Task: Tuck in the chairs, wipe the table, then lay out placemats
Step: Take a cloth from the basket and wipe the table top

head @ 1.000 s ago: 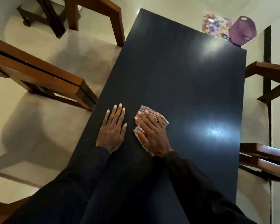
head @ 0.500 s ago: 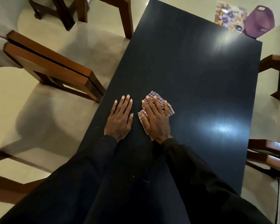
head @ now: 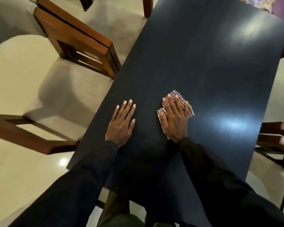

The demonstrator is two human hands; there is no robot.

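1. My right hand (head: 175,119) lies flat, fingers straight, pressing a small checked cloth (head: 190,110), reddish-purple on white and crumpled at its edges, onto the near half of the dark table (head: 203,63).
2. My left hand (head: 121,123) rests open-palmed on the bare tabletop beside it, apart from the cloth.
3. Wooden chairs (head: 75,38) with pale seats stand along both long sides.

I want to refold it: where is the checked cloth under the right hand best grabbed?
Likely the corner of the checked cloth that sticks out beside the little finger of the right hand. It lies flat on the table, the rest covered by the palm, so come from the right and pinch that corner with the fingers.
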